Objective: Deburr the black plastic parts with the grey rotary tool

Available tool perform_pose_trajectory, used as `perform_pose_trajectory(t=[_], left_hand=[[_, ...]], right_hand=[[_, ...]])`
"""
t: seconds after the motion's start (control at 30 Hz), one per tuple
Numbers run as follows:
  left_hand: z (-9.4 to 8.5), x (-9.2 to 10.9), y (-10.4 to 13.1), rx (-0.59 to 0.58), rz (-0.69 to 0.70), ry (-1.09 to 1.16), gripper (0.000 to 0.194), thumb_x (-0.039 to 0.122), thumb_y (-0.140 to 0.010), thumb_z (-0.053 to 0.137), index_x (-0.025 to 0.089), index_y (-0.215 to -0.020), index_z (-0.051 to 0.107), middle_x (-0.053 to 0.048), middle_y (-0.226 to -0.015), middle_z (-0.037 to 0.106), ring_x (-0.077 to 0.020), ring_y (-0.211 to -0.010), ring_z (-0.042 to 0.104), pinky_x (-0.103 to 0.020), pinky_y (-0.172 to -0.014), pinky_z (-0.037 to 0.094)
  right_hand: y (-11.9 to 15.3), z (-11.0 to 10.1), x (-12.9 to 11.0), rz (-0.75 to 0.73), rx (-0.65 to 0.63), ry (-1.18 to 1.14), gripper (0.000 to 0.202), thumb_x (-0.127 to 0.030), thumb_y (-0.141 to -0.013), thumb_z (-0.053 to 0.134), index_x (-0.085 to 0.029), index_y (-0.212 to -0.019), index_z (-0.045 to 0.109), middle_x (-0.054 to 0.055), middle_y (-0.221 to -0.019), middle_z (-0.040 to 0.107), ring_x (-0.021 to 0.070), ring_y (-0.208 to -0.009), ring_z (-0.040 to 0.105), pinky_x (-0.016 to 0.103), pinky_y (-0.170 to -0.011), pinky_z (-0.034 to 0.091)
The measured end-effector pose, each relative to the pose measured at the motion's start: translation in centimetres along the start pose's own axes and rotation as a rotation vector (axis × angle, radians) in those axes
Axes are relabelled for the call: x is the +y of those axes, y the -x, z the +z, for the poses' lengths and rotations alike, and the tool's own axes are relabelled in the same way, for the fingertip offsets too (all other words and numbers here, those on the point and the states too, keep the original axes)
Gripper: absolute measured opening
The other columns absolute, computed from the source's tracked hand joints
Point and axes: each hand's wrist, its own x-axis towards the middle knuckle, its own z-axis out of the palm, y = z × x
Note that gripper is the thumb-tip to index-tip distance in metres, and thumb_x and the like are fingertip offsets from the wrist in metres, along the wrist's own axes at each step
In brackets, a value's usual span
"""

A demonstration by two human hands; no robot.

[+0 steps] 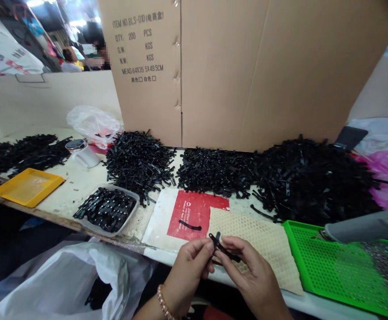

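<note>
Close to the table's front edge, my left hand [194, 262] pinches one end of a slim black strip-shaped part [226, 252]. My right hand [247, 271] grips the same area, thumb and fingers closed on the long black part. A second short black piece [218, 237] crosses it near the left fingertips; whether the two are joined I cannot tell. Just beyond my hands, a single black strip [190, 225] lies on a red and white printed sheet [160, 213]. Under and right of my hands is a cream dimpled mat [247, 226].
Heaps of black parts [217, 171] line the back against a tall cardboard box [263, 66]. At right, a grey power tool [363, 226] hangs over a green tray [334, 280] of small metal pieces. Leftward are a clear tub [136, 205], white mug [85, 155] and yellow tray [27, 186].
</note>
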Motion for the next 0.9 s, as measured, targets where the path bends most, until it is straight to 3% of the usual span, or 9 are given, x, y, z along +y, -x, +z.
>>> perform_pose_trajectory(t=[0.1, 0.33, 0.9], left_hand=[[0.10, -0.02, -0.11, 0.001, 0.013, 0.034, 0.039, 0.049, -0.071, 0.070, 0.011, -0.078, 0.062, 0.001, -0.060, 0.051, -0.0053, -0.053, 0.040, -0.016, -0.050, 0.028], [0.52, 0.67, 0.47, 0.013, 0.016, -0.042, 0.040, 0.050, -0.070, 0.067, 0.011, -0.074, 0.061, 0.002, -0.057, 0.050, -0.0057, -0.047, 0.037, -0.017, -0.045, 0.026], [0.59, 0.55, 0.39, 0.046, 0.022, -0.101, 0.045, 0.056, -0.068, 0.066, 0.012, -0.076, 0.058, 0.003, -0.054, 0.050, -0.0048, -0.041, 0.037, -0.018, -0.042, 0.025]], right_hand=[[-0.20, -0.03, 0.00, -0.089, -0.024, 0.004, 0.006, -0.024, -0.092, 0.057, -0.022, -0.096, 0.061, 0.004, -0.090, 0.061, 0.0171, -0.084, 0.061, 0.025, -0.074, 0.051], [-0.35, -0.15, -0.30, -0.173, 0.040, 0.025, 0.006, -0.020, -0.093, 0.055, -0.023, -0.096, 0.060, 0.003, -0.087, 0.057, 0.0158, -0.082, 0.059, 0.024, -0.072, 0.049], [-0.11, -0.07, -0.14, -0.205, 0.098, 0.046, 0.011, -0.016, -0.092, 0.055, -0.021, -0.099, 0.061, 0.005, -0.090, 0.057, 0.0170, -0.084, 0.059, 0.025, -0.073, 0.052]])
